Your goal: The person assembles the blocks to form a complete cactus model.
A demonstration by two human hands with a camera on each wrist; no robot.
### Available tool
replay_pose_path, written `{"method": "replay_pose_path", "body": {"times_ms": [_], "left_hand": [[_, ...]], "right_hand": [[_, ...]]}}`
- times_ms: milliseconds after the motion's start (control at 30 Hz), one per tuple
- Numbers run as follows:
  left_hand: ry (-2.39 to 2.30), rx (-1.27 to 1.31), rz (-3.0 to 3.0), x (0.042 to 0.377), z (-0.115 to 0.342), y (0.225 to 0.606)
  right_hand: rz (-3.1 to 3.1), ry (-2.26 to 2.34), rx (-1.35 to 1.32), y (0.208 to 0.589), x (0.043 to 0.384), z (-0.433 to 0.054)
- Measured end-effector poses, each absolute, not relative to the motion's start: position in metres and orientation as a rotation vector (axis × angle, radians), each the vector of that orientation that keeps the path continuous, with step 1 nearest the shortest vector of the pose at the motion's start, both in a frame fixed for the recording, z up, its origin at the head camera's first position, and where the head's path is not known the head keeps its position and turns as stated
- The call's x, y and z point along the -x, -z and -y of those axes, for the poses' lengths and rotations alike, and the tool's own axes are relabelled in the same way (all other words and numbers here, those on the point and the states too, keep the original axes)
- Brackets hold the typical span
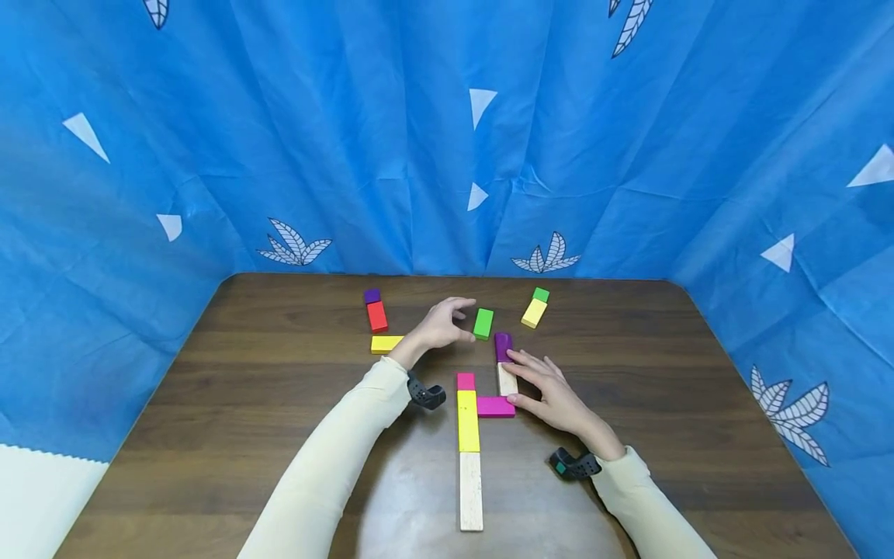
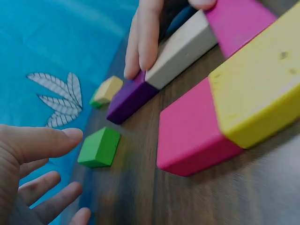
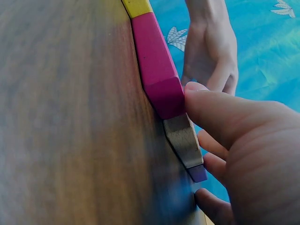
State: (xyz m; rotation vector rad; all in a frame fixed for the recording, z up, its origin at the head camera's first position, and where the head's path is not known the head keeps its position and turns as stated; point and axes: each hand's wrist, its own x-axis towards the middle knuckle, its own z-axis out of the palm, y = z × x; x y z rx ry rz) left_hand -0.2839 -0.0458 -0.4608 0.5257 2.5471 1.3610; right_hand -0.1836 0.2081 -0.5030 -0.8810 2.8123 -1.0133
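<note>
My left hand hovers with fingers spread beside a green block, its thumb closest to that block in the left wrist view. My right hand rests at a joined row of blocks. Its thumb touches the end of a magenta block, while its fingertips lie along a plain wooden block and a purple block. The magenta block meets the side of a yellow block. A pink block caps that yellow one, and a long whitish block continues it toward me.
Farther back on the brown table stand a red block with a dark purple one, and a pale yellow block with a small green one. My left wrist partly covers another yellow block. Blue curtain surrounds the back.
</note>
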Motion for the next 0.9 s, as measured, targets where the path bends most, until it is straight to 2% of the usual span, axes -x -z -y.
{"method": "replay_pose_path", "body": {"times_ms": [233,600,900], "left_hand": [[-1.272,-0.441,-2.532,0.296,0.036,0.465],[-1.105,-0.469,-2.639,0.301,0.024,0.471],[-1.176,-0.46,-2.611,0.301,0.027,0.475]], "right_hand": [[-2.819,1.007,0.868,0.502,0.182,-0.208],[-2.827,0.996,0.848,0.503,0.183,-0.209],[-2.82,1.004,0.852,0.503,0.183,-0.209]]}}
